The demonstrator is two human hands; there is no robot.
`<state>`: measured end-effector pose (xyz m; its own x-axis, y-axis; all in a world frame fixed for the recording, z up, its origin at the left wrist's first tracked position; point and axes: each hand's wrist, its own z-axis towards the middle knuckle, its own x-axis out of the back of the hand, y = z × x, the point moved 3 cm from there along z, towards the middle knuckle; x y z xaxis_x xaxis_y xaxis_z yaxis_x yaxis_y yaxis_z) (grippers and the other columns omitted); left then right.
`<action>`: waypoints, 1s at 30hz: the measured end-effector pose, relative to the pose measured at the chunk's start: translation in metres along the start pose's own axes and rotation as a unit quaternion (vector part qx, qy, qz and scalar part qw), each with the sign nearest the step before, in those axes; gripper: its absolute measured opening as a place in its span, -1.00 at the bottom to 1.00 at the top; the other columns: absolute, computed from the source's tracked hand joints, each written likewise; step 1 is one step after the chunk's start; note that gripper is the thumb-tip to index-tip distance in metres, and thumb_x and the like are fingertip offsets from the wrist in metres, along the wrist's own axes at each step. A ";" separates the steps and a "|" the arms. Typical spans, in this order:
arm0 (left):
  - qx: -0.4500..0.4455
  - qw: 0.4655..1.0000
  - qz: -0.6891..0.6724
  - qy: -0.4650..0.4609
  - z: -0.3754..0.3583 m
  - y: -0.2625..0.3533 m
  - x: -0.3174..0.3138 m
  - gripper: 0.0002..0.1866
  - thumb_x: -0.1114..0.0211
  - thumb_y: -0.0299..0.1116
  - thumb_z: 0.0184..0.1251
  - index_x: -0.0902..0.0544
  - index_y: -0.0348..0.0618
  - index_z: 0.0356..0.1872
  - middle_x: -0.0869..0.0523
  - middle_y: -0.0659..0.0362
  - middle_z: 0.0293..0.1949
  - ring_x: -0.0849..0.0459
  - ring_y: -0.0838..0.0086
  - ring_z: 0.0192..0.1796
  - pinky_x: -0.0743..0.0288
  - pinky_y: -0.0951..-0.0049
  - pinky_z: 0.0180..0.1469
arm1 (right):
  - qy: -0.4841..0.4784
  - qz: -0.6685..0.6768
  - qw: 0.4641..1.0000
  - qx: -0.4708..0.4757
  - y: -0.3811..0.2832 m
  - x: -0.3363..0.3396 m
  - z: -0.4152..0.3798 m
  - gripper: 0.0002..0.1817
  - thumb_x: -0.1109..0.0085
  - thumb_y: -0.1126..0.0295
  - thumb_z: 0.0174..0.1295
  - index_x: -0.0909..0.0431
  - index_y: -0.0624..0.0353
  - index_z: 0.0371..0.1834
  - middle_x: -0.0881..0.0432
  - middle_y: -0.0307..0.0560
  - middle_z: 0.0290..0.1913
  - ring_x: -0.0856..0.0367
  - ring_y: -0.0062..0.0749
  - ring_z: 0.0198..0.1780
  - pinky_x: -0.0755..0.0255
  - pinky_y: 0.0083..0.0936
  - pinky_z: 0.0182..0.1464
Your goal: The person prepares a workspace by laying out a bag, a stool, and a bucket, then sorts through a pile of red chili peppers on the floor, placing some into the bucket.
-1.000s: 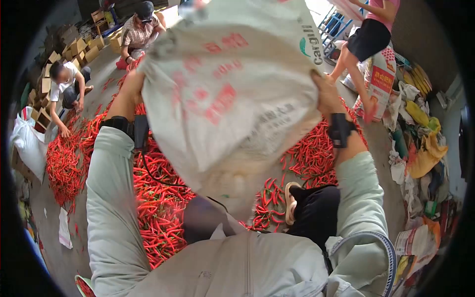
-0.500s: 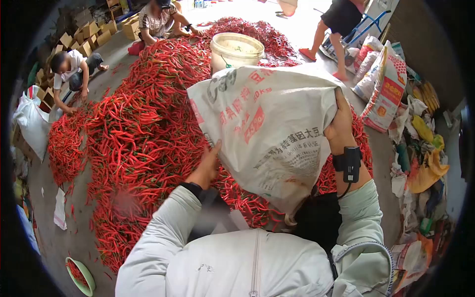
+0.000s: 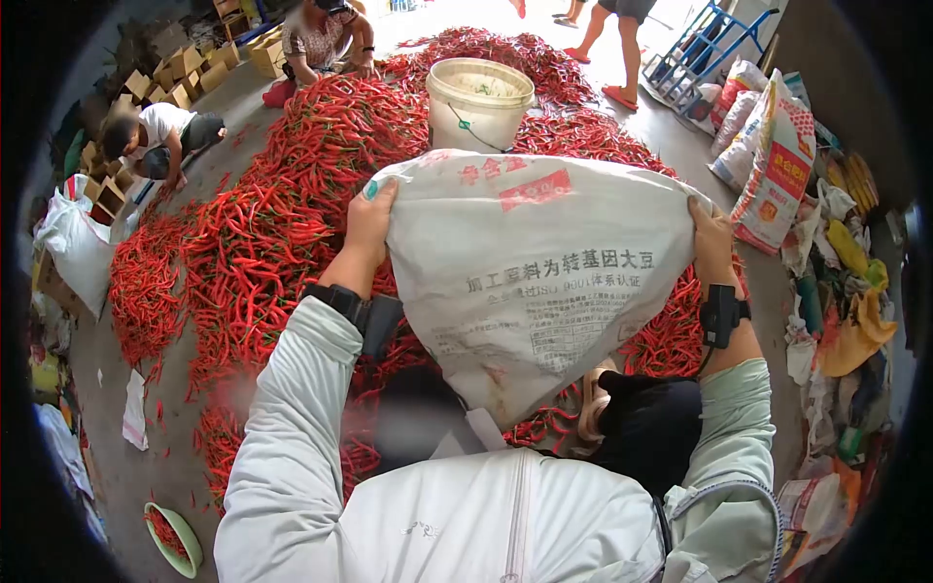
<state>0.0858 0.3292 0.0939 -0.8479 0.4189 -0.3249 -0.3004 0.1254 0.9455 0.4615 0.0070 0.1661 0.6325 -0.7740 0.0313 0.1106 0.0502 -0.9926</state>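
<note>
A white woven sack (image 3: pixel 544 282) with red and black print is spread in front of me, hanging between both hands. At its upper left corner my left hand (image 3: pixel 371 219) is closed on the edge, thumb on top. The upper right corner is gripped by my right hand (image 3: pixel 711 238). Behind and around the sack lies a large heap of red chili peppers (image 3: pixel 262 253). Just beyond the sack's top edge, a white bucket (image 3: pixel 481 102) stands among the peppers.
One person (image 3: pixel 160 136) crouches at the left by a smaller pepper pile; another (image 3: pixel 321 49) sits at the back. Bare legs (image 3: pixel 630 58) stand near a blue hand truck (image 3: pixel 705 53). Filled sacks (image 3: pixel 777 165) line the right. A green basin (image 3: pixel 173 539) lies lower left.
My left hand has moved up from the sack's lower side to its upper left corner. The sack is now stretched wider and more level. The walking person's legs have shifted left.
</note>
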 end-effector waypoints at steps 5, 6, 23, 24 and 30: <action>-0.154 0.982 0.109 -0.009 -0.021 0.062 -0.007 -0.07 -0.51 -0.32 -0.08 -0.15 -0.31 0.32 -0.41 0.07 0.17 -0.44 0.37 0.14 -0.35 0.39 0.17 | 0.062 -0.099 0.980 0.158 -0.044 0.012 -0.019 -0.70 -0.11 0.24 0.27 -0.58 0.30 -0.18 -0.62 -0.21 -0.31 -0.56 -0.58 -0.29 -0.41 -0.64 -0.20; -0.189 0.968 0.145 -0.081 -0.028 0.079 -0.014 0.07 -0.55 -0.32 -0.20 -0.04 -0.29 0.35 -0.33 0.07 0.23 -0.38 0.35 0.20 -0.30 0.37 0.22 | 0.022 -0.016 0.994 0.101 -0.049 0.012 -0.025 -0.69 -0.10 0.22 0.27 -0.59 0.30 -0.20 -0.62 -0.20 -0.30 -0.56 -0.59 -0.30 -0.41 -0.65 -0.22; -0.503 0.750 0.321 -0.286 -0.078 0.085 -0.148 -0.67 -0.35 -0.43 0.02 -0.57 -0.22 -0.13 -0.61 -0.04 -0.24 -0.59 0.04 -0.17 -0.48 0.22 -0.10 | -0.261 -0.519 0.747 0.324 -0.099 -0.140 -0.075 0.22 -0.54 0.07 -0.42 -0.02 0.20 0.38 -0.11 0.17 0.38 0.01 -0.01 0.44 0.13 -0.11 0.39; -0.508 0.747 0.312 -0.295 -0.082 0.089 -0.154 -0.67 -0.35 -0.45 -0.01 -0.57 -0.21 -0.14 -0.60 -0.03 -0.24 -0.59 0.07 -0.15 -0.47 0.23 -0.09 | -0.264 -0.464 0.760 0.370 -0.080 -0.151 -0.074 0.05 -0.46 0.16 -0.29 -0.10 0.18 0.34 -0.36 0.20 0.22 -0.31 -0.03 0.29 -0.17 -0.16 0.26; -0.582 0.731 0.347 -0.078 -0.081 0.103 -0.122 -0.65 -0.38 -0.49 -0.13 -0.58 -0.17 -0.20 -0.57 0.02 -0.23 -0.57 0.19 -0.12 -0.46 0.31 -0.07 | -0.162 -0.341 0.902 0.208 -0.044 -0.149 -0.023 -0.80 -0.14 0.35 0.03 -0.63 0.22 -0.36 -0.63 0.18 -0.41 -0.67 -0.11 -0.29 -0.50 -0.31 -0.21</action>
<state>0.1229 0.2177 0.2296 -0.9395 0.1267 0.3182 -0.0661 -0.9786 0.1947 0.3444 0.1058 0.2026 0.4925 -0.4919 0.7180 0.7943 -0.0831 -0.6018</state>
